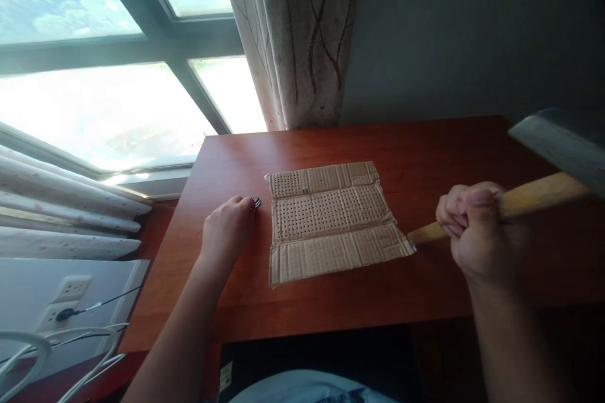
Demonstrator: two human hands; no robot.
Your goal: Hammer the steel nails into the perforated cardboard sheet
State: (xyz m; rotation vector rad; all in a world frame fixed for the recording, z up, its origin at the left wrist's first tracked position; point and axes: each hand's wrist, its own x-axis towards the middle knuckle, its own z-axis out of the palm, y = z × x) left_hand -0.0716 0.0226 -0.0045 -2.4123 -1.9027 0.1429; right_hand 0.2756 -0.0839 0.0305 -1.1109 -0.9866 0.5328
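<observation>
A flat piece of cardboard (331, 220), punched with rows of small holes, lies on the reddish wooden table (416, 151). My right hand (472, 227) is wrapped round the wooden handle of a hammer (543, 192), whose grey metal head is raised at the right edge of view. My left hand (229, 227) rests on the table just left of the cardboard, fingers curled over a small cluster of dark nails (256, 202). One small nail (305, 189) stands in the cardboard's upper strip.
A patterned curtain (302, 38) hangs behind the table beside a large window (104, 75). To the left are rolled white fabric (66, 214), a wall socket (70, 293) with a plugged cable, and white tubing (28, 359).
</observation>
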